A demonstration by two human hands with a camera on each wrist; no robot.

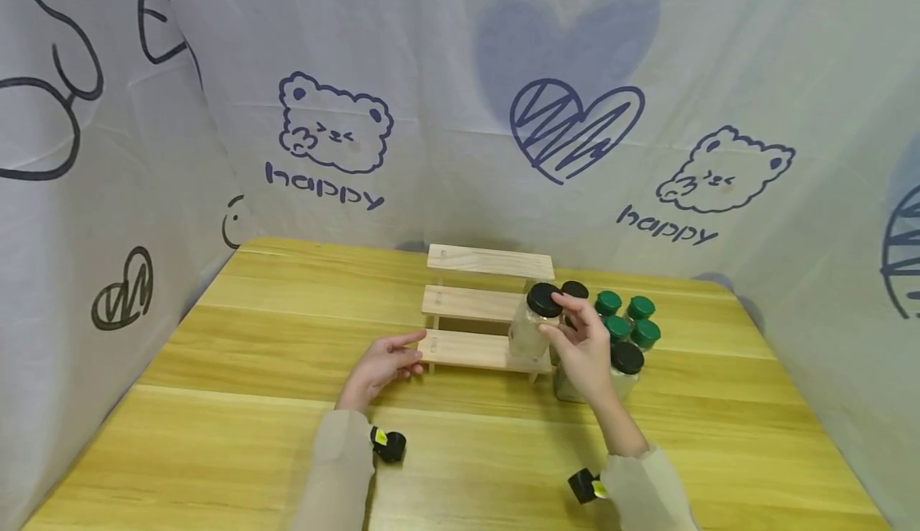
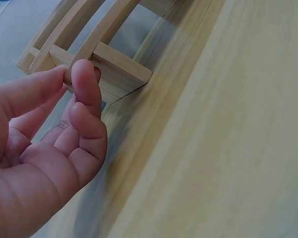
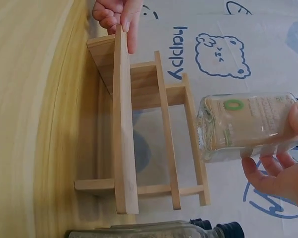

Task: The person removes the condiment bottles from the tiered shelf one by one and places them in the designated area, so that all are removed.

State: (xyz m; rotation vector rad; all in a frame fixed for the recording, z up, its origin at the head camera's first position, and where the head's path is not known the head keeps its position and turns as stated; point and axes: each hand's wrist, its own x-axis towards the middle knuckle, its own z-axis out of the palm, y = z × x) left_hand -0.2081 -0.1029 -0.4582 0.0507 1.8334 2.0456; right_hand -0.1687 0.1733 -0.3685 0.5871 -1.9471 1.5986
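My right hand (image 1: 585, 351) grips a clear glass jar (image 1: 528, 334) with a black lid, fingers and thumb near its top. In the right wrist view the glass jar (image 3: 248, 124) shows a printed label with a green ring, and its base stands apart from the shelf boards. A three-step wooden rack (image 1: 470, 349) stands on the table. At its left end my left hand (image 1: 384, 363) pinches the lowest board between thumb and fingers, as the left wrist view shows with the wooden rack (image 2: 114, 57) at the fingertips.
Right of the rack stand several small jars with green lids (image 1: 616, 328), plus black-lidded glass jars (image 1: 628, 359), partly hidden by my right hand. A white printed curtain (image 1: 446, 116) hangs behind the wooden table (image 1: 467, 451). Each wrist wears a small black camera (image 1: 391, 445).
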